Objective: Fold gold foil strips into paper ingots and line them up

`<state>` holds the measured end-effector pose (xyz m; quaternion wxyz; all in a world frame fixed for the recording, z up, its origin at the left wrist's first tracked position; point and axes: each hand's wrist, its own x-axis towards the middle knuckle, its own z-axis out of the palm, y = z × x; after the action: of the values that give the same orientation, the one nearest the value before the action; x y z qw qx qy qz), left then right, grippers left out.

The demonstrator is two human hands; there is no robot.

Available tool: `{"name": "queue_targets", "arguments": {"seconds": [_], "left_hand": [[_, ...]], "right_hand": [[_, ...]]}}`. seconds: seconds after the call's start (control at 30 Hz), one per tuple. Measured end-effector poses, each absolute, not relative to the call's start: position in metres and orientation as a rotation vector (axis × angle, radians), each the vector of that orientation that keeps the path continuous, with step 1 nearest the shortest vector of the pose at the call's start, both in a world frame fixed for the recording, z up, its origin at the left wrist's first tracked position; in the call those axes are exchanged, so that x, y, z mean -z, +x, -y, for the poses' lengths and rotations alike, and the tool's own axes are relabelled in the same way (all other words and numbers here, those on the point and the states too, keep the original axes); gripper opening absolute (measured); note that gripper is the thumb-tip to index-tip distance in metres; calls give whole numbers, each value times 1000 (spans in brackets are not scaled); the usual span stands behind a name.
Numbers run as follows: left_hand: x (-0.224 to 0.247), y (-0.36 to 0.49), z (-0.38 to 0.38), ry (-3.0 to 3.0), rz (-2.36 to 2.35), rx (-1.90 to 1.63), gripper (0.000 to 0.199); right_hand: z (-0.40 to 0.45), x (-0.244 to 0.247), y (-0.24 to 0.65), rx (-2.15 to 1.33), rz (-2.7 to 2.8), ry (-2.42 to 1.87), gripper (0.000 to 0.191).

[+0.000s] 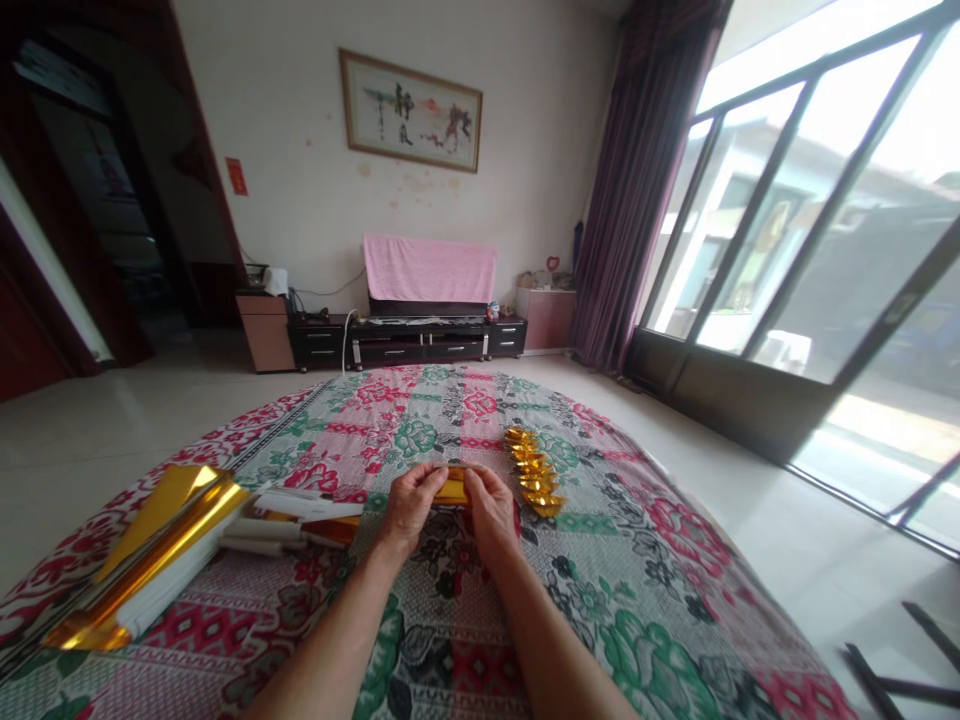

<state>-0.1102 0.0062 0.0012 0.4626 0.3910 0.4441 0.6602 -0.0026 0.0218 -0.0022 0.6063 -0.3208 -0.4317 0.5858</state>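
The left hand [410,503] and right hand [491,507] pinch opposite ends of folded gold paper [451,491] over the flowered cloth [420,437], fingers closed. The framed picture [411,110] bears Chinese characters; the red slip [236,177] is unreadable.

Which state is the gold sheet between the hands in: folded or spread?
Folded: the gold sheet shows as a narrow strip, its ends in both hands' grip.

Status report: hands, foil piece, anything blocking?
Left hand and right hand gripping gold foil piece, one at each end. Folded gold pieces in a row to the right. Nothing visibly blocking.
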Motion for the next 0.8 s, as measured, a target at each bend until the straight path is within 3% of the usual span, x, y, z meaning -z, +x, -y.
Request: {"name": "queue_targets", "arguments": {"seconds": [0.8], "left_hand": [[-3,-108,-4,941,-1106,-1646,28]], "right_hand": [[-24,5,-1,-1353,1008,-744,31]]}}
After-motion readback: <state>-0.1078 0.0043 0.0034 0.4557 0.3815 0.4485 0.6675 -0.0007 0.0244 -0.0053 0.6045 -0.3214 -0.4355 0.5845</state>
